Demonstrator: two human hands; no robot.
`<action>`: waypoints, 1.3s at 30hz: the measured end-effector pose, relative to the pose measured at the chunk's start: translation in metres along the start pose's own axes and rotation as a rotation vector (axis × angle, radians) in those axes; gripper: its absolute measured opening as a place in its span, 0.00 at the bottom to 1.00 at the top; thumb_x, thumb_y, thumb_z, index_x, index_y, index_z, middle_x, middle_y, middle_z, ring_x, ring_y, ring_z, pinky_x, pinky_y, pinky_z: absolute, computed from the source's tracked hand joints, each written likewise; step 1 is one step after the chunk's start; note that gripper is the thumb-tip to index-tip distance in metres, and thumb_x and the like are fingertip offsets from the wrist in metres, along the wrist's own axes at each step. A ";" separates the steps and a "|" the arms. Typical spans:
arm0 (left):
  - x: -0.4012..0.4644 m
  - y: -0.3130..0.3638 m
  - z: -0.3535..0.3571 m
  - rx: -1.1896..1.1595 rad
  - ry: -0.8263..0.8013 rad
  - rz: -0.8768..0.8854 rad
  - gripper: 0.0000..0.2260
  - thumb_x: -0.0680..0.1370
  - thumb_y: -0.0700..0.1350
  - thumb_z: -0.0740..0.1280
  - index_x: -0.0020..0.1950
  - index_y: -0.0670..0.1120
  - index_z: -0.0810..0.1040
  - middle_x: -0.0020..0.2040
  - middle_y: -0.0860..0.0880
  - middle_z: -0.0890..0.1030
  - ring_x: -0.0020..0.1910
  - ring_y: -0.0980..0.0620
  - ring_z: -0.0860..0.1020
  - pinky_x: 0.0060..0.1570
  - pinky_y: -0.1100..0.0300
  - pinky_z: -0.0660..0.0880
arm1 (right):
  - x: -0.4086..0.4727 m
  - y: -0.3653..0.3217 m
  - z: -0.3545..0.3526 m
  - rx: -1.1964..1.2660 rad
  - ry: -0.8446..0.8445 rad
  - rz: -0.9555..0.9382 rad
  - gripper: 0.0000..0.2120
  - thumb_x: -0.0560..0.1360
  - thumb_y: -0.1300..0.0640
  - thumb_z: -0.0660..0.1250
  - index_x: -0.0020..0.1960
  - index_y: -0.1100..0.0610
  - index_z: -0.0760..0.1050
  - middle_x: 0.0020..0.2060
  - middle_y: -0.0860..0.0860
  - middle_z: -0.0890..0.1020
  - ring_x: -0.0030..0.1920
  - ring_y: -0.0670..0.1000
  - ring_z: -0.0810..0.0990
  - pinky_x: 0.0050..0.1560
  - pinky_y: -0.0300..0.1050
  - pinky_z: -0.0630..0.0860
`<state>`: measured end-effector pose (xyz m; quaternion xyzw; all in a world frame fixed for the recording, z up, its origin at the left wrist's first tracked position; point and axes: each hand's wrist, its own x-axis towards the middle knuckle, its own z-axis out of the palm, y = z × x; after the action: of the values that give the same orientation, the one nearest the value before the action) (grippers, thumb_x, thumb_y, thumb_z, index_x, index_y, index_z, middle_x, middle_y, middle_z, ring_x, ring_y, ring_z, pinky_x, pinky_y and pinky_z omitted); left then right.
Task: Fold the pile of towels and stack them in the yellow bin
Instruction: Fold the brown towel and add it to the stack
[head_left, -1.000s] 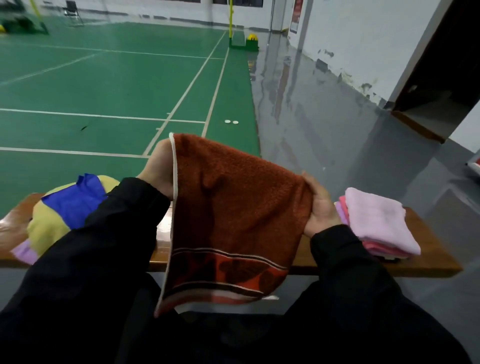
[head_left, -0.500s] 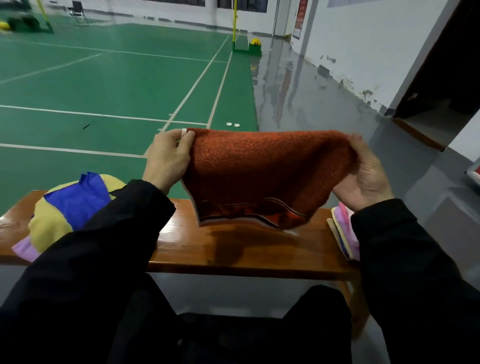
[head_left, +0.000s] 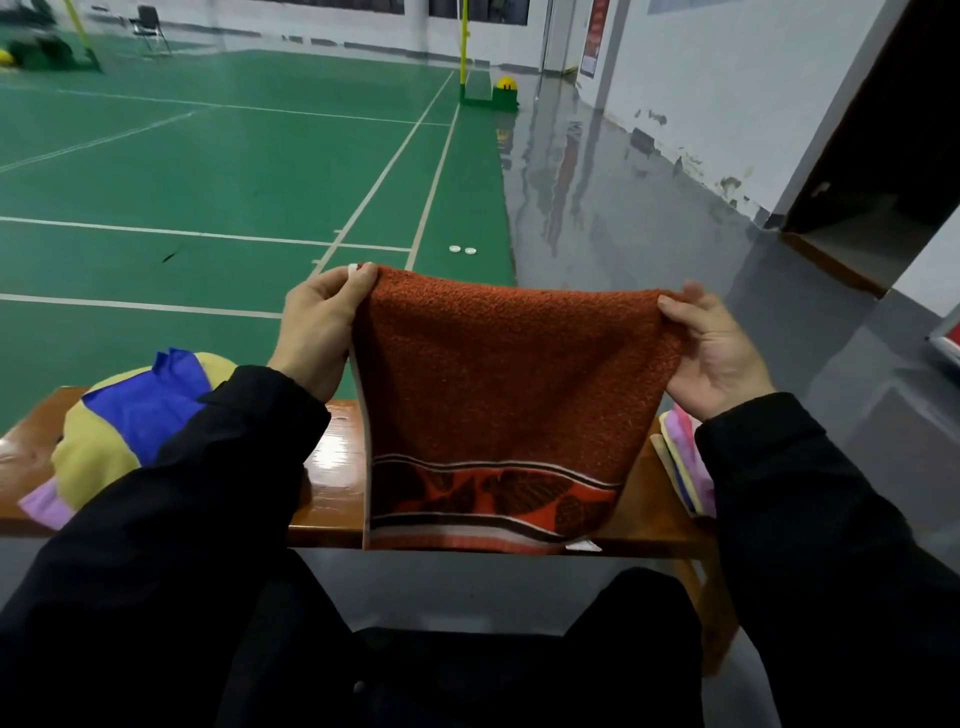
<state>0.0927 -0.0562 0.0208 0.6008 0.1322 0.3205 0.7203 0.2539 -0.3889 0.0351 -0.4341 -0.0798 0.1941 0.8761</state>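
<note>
The rust-brown towel is hanging in the air above the wooden tabletop, with its patterned border at the bottom. The left hand is pinching the upper left corner and the right hand is pinching the upper right corner with curled fingers. It seems the folding step is going on; the next move probably needs bringing the corners together evenly. The unfolded pile is lying at the left and the folded stack at the right, half hidden by the sleeve. I am not seeing any yellow bin.
</note>
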 end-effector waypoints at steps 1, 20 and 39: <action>0.001 -0.002 -0.003 0.009 -0.004 0.005 0.09 0.80 0.49 0.70 0.47 0.45 0.86 0.44 0.47 0.82 0.44 0.51 0.77 0.48 0.55 0.74 | 0.001 0.000 0.000 -0.058 0.031 -0.069 0.18 0.75 0.71 0.69 0.61 0.54 0.78 0.43 0.54 0.85 0.46 0.53 0.85 0.55 0.49 0.82; 0.059 0.021 0.002 0.135 0.127 0.075 0.13 0.70 0.53 0.78 0.45 0.43 0.87 0.41 0.46 0.82 0.42 0.51 0.75 0.47 0.56 0.72 | 0.060 -0.021 0.010 -1.295 0.159 -0.607 0.08 0.75 0.52 0.72 0.51 0.53 0.86 0.44 0.49 0.86 0.48 0.53 0.85 0.55 0.54 0.81; -0.139 -0.152 -0.097 0.862 -0.082 -0.217 0.09 0.77 0.46 0.75 0.37 0.49 0.83 0.31 0.51 0.81 0.31 0.57 0.77 0.35 0.61 0.72 | -0.109 0.128 -0.140 -1.530 -0.074 -0.092 0.20 0.73 0.62 0.77 0.44 0.35 0.81 0.46 0.38 0.85 0.50 0.44 0.83 0.54 0.40 0.77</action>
<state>-0.0229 -0.0776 -0.1745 0.8410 0.2875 0.1348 0.4381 0.1627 -0.4659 -0.1484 -0.9089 -0.2394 0.0624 0.3357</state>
